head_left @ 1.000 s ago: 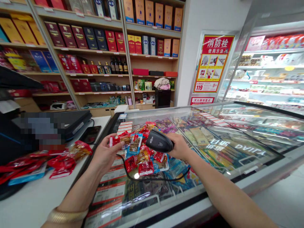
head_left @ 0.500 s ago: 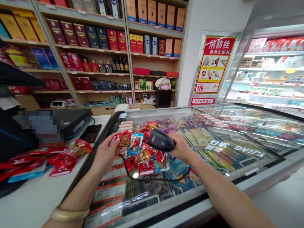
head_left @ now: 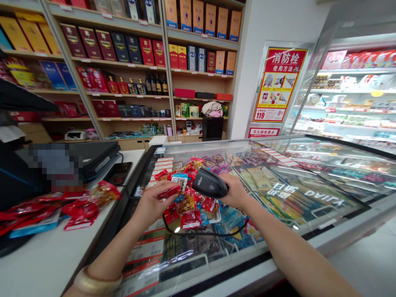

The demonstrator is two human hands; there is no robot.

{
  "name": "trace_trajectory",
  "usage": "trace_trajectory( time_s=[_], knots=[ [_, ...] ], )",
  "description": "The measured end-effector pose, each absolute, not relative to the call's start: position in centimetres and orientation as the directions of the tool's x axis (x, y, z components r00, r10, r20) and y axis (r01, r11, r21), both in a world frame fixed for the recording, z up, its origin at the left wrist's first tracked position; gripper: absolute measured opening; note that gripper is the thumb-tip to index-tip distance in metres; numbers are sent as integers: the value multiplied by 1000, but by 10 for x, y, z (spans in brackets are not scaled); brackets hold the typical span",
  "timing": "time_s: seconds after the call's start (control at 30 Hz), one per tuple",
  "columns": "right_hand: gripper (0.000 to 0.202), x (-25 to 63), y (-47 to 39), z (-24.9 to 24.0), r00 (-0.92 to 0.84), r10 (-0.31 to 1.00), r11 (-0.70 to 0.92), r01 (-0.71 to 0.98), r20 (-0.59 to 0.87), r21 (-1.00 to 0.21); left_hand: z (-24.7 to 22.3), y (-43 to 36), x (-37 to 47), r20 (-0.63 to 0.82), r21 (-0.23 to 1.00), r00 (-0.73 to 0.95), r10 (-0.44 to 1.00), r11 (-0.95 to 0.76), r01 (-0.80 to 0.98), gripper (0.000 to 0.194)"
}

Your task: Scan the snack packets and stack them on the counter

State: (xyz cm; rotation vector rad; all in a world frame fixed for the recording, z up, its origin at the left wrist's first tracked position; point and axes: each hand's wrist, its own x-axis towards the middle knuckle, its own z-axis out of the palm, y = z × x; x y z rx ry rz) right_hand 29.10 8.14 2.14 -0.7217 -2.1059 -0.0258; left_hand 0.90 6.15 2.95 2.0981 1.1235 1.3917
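Red packet: one small red packet (head_left: 169, 192) is pinched between thumb and fingers of the left hand (head_left: 157, 204), held above the glass freezer top (head_left: 287, 173).
Scanner: one black scanner (head_left: 209, 183), gripped by the right hand (head_left: 236, 192) with the fingers wrapped mostly out of view.
Packet vs scanner: this looks like the relation that counts, tbh. The packet is held just left of the scanner's blunt head and a touch nearer the wearer; a gap can be seen, so no contact.
Long axes: the packet is laid roughly sideways, slanting up a bit toward the scanner; the scanner is also pointed sideways, head left, grip end right.
Nearer hand: left for the packet, obviously, since it's pinched there; right for the scanner.
Pile on the glass: one heap of red and blue snack packets (head_left: 191, 218), spread under and around the scanner head; too overlapped to be counted.
Counter heap: one more bunch of packets (head_left: 81, 212) on the white counter (head_left: 55, 253), off to the left, can't be counted either.
Cable: one black cable (head_left: 201, 234), looped on the near side of the pile.
Bracelet: one gold-coloured bracelet (head_left: 97, 282), worn on the left wrist.
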Motion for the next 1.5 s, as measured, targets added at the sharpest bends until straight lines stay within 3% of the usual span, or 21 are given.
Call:
trace_trajectory(
  time_s=[0.17,0.33,0.4,0.53,0.67,0.87,1.0,1.13,1.5],
  knots=[
    [18,291,81,21,-436,475,833,502,764,-232,13,67,15,591,608,254,765,-630,483,31],
    [15,291,82,20,-422,485,826,509,766,-243,10,71,13,530,672,131,838,-509,538,33],
    [14,291,82,20,-415,494,821,511,764,-254,14,71,14,468,792,13,883,-426,436,38],
    [16,291,82,19,-418,508,819,504,753,-273,25,67,18,238,971,-167,957,-240,4,51],
    [21,290,80,21,-437,511,820,506,740,-267,34,62,21,120,937,-272,955,-199,-288,48],
    [17,286,76,24,-477,469,854,458,744,-245,37,62,21,48,885,-316,947,-187,-426,37],
    [20,287,77,22,-484,473,856,452,736,-252,36,64,20,-28,884,-302,953,-118,-453,27],
    [21,287,76,21,-506,497,844,470,706,-257,38,62,21,16,888,-289,957,-146,-435,25],
    [11,283,70,30,-566,524,837,479,637,-264,33,59,31,153,953,-205,967,-199,-228,51]
  ],
)
